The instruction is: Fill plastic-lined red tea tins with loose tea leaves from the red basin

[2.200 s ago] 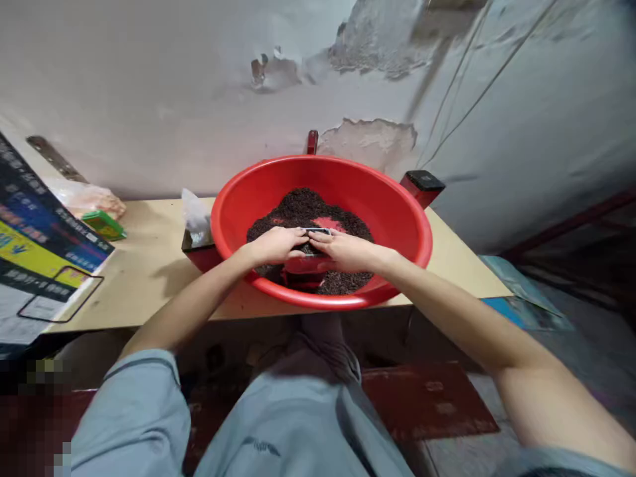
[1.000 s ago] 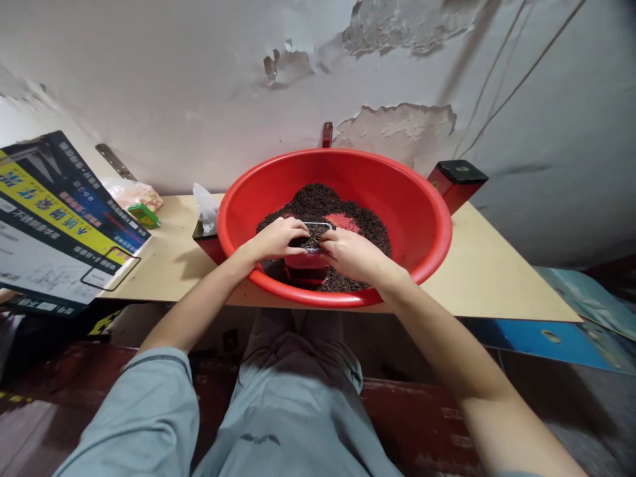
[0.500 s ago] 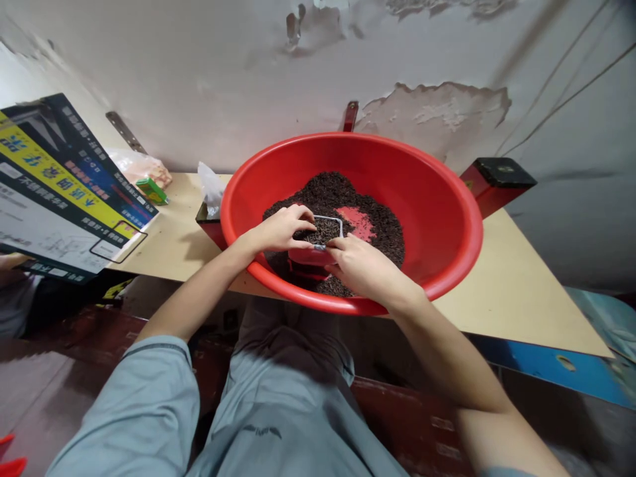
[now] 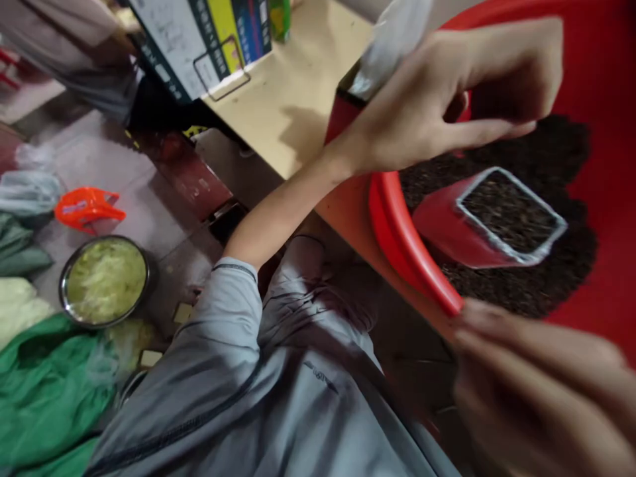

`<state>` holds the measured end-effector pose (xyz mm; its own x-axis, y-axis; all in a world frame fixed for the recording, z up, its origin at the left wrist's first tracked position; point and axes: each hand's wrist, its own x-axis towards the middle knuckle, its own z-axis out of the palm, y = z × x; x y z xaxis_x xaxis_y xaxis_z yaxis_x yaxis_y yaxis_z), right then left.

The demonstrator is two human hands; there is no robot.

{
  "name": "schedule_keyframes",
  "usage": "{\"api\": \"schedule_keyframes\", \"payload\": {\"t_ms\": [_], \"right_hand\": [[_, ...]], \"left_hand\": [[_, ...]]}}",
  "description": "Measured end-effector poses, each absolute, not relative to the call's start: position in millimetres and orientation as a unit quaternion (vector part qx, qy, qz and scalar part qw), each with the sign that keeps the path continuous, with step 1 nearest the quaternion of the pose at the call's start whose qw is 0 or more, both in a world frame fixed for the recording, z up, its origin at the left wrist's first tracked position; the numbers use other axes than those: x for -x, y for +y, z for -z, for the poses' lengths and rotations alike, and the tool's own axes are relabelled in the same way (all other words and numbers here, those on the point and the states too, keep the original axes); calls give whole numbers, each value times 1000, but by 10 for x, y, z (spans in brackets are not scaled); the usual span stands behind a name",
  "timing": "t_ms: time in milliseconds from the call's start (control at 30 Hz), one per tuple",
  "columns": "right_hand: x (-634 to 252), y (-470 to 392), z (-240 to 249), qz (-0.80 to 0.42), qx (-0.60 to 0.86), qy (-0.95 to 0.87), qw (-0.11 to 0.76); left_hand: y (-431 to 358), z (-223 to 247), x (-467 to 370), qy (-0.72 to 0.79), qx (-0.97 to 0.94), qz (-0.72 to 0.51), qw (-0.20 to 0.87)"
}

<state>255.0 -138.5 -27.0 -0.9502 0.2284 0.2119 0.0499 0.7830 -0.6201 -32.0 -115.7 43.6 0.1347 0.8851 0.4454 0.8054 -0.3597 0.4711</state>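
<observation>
Nearest the camera, the right hand (image 4: 541, 384) fills the lower right corner as a blur, its fingers stretched out toward the rim of the red basin (image 4: 412, 252); whether it grips the rim or only hovers beside it cannot be told. Below and to the left lie the person's grey trousers (image 4: 278, 397) and grey sleeve (image 4: 223, 311). Just past the rim, inside the basin, a small red pouch (image 4: 447, 232) with a silver-lined mouth stands tilted in a heap of dark loose tea (image 4: 517, 285); the pouch is filled with the same dark leaves, and neither hand touches it. Above the pouch the left hand (image 4: 447, 99) hangs in the air, loosely curled, thumb and fingers bent toward each other with nothing seen between them. The basin sits at the edge of a pale wooden table (image 4: 283, 99). Behind the left hand a clear plastic bag (image 4: 392, 40) rests on a dark red box (image 4: 342, 112), just beside the basin. Farther along the table a printed carton (image 4: 209, 40) in blue, yellow and white leans at the edge. On the floor to the left are a steel bowl (image 4: 104, 281) of shredded pale-green vegetable, a green bag (image 4: 44, 384) next to it, and an orange plastic piece (image 4: 84, 205) beyond.
</observation>
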Motion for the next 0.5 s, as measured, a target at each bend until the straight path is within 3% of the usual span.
{"api": "schedule_keyframes", "payload": {"t_ms": [100,233,333,500], "right_hand": [[-2121,-1663,365,-362,40,-922,129],[-1446,-1876,667,-414,-1,-897,157],[-837,-1856,1048,-402,26,-904,140],[373,-1602,2018,-314,128,-941,-1]], "left_hand": [[-1710,-77,789,664,-606,-436,-30],[-2280,987,1515,713,-358,-597,-75],[-2642,2066,2048,787,-231,-571,-15],[-3174,3421,2910,843,-144,-517,-49]]}}
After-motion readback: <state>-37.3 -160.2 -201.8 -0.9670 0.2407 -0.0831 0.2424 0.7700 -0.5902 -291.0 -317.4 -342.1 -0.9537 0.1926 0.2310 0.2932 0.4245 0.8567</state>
